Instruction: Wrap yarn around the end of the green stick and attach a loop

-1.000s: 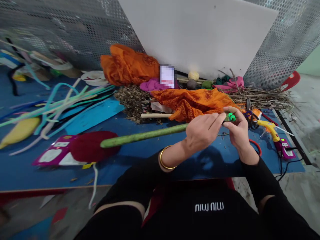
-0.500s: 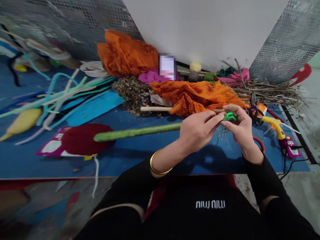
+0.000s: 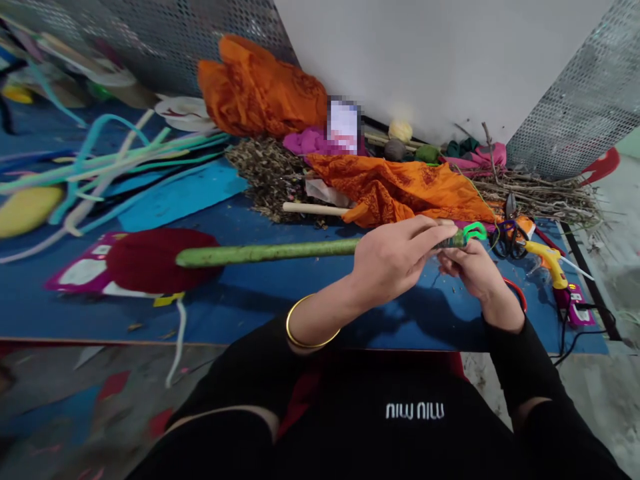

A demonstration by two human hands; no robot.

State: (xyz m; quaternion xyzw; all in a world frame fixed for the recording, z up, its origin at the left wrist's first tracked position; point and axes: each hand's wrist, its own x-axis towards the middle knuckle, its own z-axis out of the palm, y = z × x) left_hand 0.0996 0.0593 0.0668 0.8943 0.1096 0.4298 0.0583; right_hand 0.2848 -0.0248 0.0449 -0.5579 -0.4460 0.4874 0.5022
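Note:
A long green stick [image 3: 270,252] lies level above the table, its left end over a dark red round pad [image 3: 145,263]. My left hand [image 3: 387,263] is closed around this stick near its right end. Thin thread looks wound about the stick just past my left fingers, and a bright green fuzzy loop [image 3: 475,231] stands out at the tip. My right hand [image 3: 475,270] is just below that tip, its fingers curled and closed; what they pinch is hidden.
Orange cloth [image 3: 400,187] lies behind my hands, beside dry twigs [image 3: 545,190] and a pale wooden rod [image 3: 313,209]. To the right are scissors [image 3: 509,237], a yellow glue gun [image 3: 547,260] and a power strip [image 3: 577,307]. Pipe cleaners [image 3: 110,167] spread across the left.
My right hand has dropped from around the green loop to under the stick's tip, leaving the loop exposed. The view has shifted slightly; my left hand keeps its hold.

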